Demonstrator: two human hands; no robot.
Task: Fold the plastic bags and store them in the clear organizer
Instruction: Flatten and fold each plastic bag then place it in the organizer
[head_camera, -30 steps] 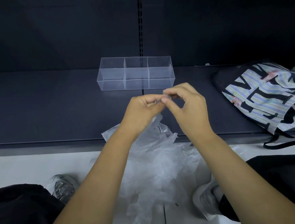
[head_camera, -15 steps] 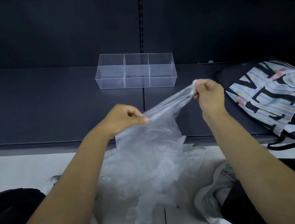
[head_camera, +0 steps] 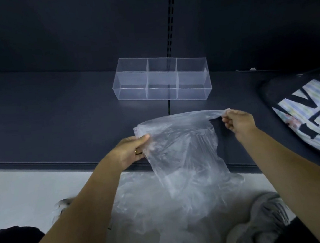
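The left hand [head_camera: 130,151] pinches the left upper corner of a clear plastic bag [head_camera: 182,144], with the thumb on top and the other fingers under the film; a ring [head_camera: 136,152] shows on one finger. The right hand [head_camera: 238,122] has its fingers curled around the other upper end of the bag, which is gathered into a thin strip there. Between the two hands the upper edge of the bag is stretched out above the front part of a dark shelf [head_camera: 58,118]. The rest of the bag hangs down over the shelf edge to a pile [head_camera: 153,209] of more clear bags on the light floor [head_camera: 26,191]. The organizer [head_camera: 131,93] stands on the shelf behind the bag, near the back wall and apart from both hands; it is a clear box with three compartments in one row. At the right side of the shelf lies a tote [head_camera: 309,112] with stripes and big black letters. A grey shoe [head_camera: 264,220] is on the floor beside the pile, under the right forearm.
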